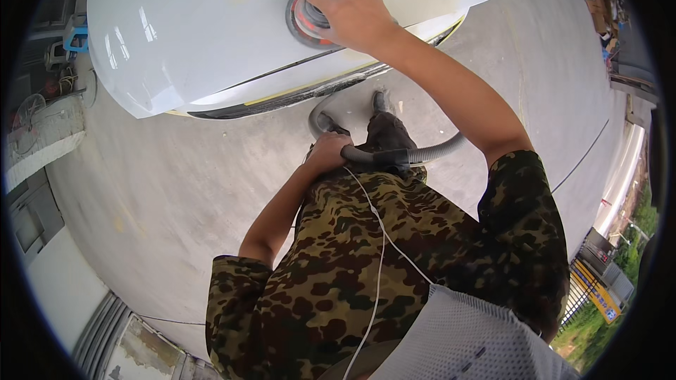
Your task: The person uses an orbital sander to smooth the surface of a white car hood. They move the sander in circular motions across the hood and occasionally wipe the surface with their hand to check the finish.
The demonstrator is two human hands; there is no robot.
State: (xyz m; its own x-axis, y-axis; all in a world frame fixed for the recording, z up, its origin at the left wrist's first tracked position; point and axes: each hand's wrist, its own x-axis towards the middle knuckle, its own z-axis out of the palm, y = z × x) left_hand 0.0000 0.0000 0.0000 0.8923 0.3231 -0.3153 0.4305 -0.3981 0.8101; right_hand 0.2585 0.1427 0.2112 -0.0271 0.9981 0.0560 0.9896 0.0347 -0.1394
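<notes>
Pressing down from above, the right hand (352,14) sits palm-flat over a round sander (308,17), fingers spread across its top and curling round its far edge, so the tool is clamped between hand and surface. The sander, grey with an orange-red band, rests on the white car panel (211,21), near the panel's middle and up at the top of the view. Down below, the left hand (327,153) is closed round a grey ribbed hose (429,153), gripping it at waist height just in front of the camouflage shirt (338,253). The hose loops up behind that hand toward the panel's lower edge and runs off right, passing under the right forearm. A thin white cable (380,239) trails down the shirt. Underfoot, bare grey concrete floor (162,190), with one shoe (381,100) showing just beneath the panel's dark trim.
</notes>
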